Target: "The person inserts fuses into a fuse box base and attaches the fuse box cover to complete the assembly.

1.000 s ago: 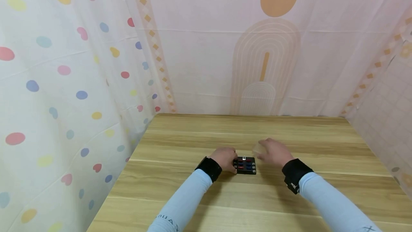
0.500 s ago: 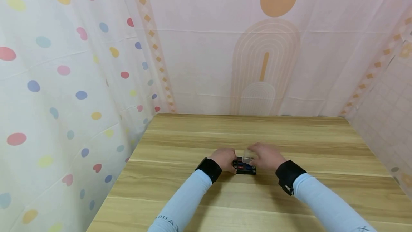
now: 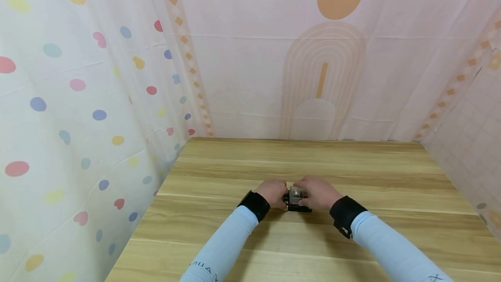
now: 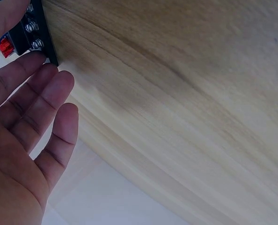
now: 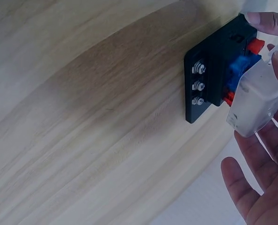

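A black fuse block [image 5: 209, 65] with red and blue blade fuses [image 5: 237, 68] and metal screw terminals along its side lies on the wooden table. My left hand [image 3: 273, 193] holds its left end between thumb and fingers; the left wrist view has the other fingers of that hand [image 4: 33, 110] loosely bent beside the block. A clear plastic cover [image 5: 256, 98] is in my right hand [image 3: 320, 193], pinched between thumb and fingers. The cover is over the fuses, tilted and apart from the block's base in the right wrist view. In the head view my right fingers partly hide block and cover.
The wood-grain table [image 3: 235, 160] extends around both hands. Patterned curtains [image 3: 250, 77] hang behind it and along both sides. Black straps [image 3: 254, 206] with cameras sit on both wrists.
My right hand has moved left with the clear cover, from beside the fuse block to above it. The left hand has stayed on the block's left end.
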`<action>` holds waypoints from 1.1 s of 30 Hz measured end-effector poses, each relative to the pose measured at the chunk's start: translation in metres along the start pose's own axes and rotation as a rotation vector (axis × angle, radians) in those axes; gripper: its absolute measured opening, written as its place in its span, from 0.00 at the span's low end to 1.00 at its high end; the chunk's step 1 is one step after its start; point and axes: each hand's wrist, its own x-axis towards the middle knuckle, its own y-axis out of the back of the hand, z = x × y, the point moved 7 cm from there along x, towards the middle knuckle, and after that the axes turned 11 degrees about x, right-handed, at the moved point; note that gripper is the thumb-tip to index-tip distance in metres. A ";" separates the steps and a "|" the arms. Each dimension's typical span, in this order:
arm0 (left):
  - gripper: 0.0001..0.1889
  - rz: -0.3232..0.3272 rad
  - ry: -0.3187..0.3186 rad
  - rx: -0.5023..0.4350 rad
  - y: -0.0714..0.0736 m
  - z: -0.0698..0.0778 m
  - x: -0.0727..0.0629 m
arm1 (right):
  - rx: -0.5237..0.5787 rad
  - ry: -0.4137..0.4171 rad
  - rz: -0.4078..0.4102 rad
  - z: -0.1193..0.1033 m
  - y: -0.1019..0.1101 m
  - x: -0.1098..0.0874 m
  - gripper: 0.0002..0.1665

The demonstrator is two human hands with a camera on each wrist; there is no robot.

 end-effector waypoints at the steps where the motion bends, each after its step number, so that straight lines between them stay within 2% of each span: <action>1: 0.15 0.002 0.001 -0.001 0.000 0.000 0.000 | -0.004 0.006 0.000 0.000 -0.001 0.000 0.30; 9: 0.15 0.003 -0.006 0.010 0.001 0.001 -0.001 | -0.052 0.066 -0.008 -0.003 -0.008 0.002 0.29; 16: 0.14 0.002 -0.005 0.011 0.000 0.001 0.000 | -0.052 0.026 -0.033 0.000 -0.014 0.002 0.30; 23: 0.15 0.014 -0.009 0.013 -0.001 0.000 0.001 | -0.068 0.002 -0.023 0.001 -0.016 0.002 0.30; 33: 0.16 -0.009 0.004 -0.006 -0.001 -0.001 0.000 | -0.076 0.016 -0.013 0.002 -0.018 0.003 0.30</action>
